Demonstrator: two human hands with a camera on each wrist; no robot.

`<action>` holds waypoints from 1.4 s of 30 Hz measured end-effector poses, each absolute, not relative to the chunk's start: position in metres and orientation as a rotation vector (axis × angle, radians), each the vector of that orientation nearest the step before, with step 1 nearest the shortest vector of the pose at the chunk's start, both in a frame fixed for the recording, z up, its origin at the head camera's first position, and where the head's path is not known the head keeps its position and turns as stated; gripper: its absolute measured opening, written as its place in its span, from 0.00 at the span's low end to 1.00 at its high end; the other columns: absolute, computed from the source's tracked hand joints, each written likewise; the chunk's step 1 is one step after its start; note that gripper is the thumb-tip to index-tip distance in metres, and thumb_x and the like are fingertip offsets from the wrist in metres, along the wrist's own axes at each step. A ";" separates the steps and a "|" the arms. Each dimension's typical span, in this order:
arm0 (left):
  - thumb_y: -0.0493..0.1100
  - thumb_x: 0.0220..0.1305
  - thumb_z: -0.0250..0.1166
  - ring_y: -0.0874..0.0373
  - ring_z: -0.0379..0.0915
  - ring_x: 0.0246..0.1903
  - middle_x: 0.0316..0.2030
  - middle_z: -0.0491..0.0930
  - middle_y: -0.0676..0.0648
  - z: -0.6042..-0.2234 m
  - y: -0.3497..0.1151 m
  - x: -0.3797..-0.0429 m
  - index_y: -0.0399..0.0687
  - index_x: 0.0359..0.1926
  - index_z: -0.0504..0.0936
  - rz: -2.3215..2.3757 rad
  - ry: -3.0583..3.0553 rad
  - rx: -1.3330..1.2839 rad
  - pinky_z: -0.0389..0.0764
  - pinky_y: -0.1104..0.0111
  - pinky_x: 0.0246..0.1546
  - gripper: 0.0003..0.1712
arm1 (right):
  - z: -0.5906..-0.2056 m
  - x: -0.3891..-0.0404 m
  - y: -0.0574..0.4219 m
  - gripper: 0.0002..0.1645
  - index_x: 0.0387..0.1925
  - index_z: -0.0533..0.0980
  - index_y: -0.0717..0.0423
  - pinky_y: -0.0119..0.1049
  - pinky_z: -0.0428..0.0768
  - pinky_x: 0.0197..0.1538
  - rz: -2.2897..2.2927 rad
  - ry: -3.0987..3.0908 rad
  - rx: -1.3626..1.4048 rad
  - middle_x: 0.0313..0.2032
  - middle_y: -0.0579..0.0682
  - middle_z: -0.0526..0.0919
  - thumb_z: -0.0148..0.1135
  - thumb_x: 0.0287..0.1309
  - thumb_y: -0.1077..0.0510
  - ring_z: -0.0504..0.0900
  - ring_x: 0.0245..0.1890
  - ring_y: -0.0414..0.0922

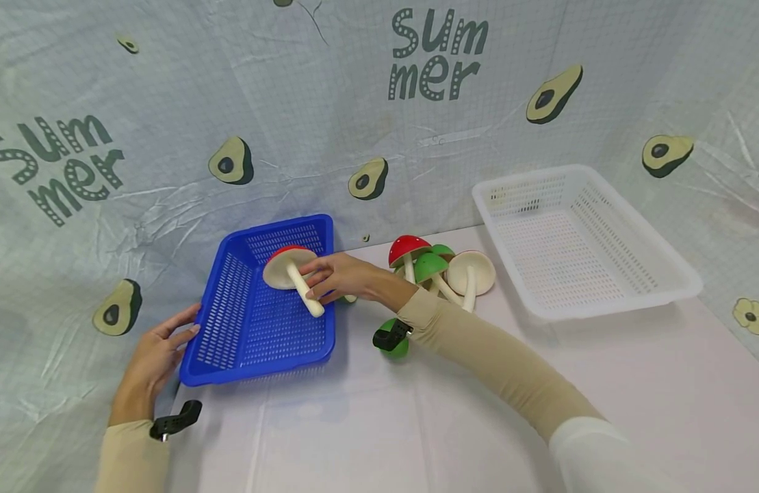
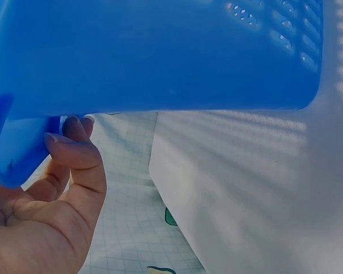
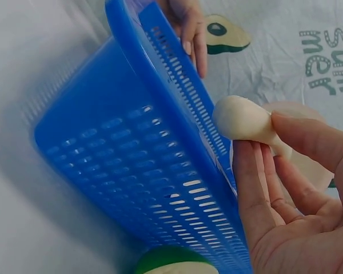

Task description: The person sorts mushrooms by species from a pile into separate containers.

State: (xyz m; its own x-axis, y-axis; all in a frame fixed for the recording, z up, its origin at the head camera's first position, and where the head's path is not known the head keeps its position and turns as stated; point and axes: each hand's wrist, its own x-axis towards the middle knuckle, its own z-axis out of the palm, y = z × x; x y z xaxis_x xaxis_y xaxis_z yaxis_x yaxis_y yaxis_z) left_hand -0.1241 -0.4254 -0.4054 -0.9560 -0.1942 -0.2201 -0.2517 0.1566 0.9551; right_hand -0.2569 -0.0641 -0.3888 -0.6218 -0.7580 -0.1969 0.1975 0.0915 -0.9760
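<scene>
My right hand [image 1: 344, 277] pinches the pale stem of a red-capped toy mushroom [image 1: 302, 287] over the inside of a blue plastic basket [image 1: 265, 376]. The cap's cream underside faces me in the head view. In the right wrist view the stem's rounded end [image 3: 240, 117] sits between thumb and fingers. At the basket's left side my left hand [image 1: 157, 356] grips the rim; the left wrist view has its fingers [image 2: 80, 160] curled at the blue edge. No other mushroom shows inside the basket.
Right of the blue basket lie several toy mushrooms, among them a red-capped one [image 1: 408, 250] and a green-capped one [image 1: 431, 267]. Another green cap [image 1: 394, 346] is partly behind the right wrist's black strap. A white basket [image 1: 607, 308] stands at the right, near the patterned backdrop [image 1: 305, 137].
</scene>
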 end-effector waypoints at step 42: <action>0.45 0.74 0.63 0.69 0.77 0.44 0.52 0.71 0.63 -0.404 -0.422 -0.123 0.45 0.77 0.62 1.819 2.459 -0.511 0.82 0.77 0.40 0.36 | -0.386 -0.252 -0.085 0.30 0.65 0.75 0.62 0.46 0.82 0.58 -1.657 1.797 -0.668 0.56 0.62 0.81 0.69 0.61 0.66 0.84 0.43 0.44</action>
State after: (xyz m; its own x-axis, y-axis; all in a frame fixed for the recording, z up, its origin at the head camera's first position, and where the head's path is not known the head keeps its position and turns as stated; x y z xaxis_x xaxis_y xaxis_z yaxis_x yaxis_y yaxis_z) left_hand -0.1232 -0.4217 -0.4041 -0.9449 -0.2374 -0.2254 -0.2850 0.2576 0.9233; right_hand -0.2524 -0.0855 -0.3864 -0.6945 -0.7137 -0.0910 0.0333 0.0944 -0.9950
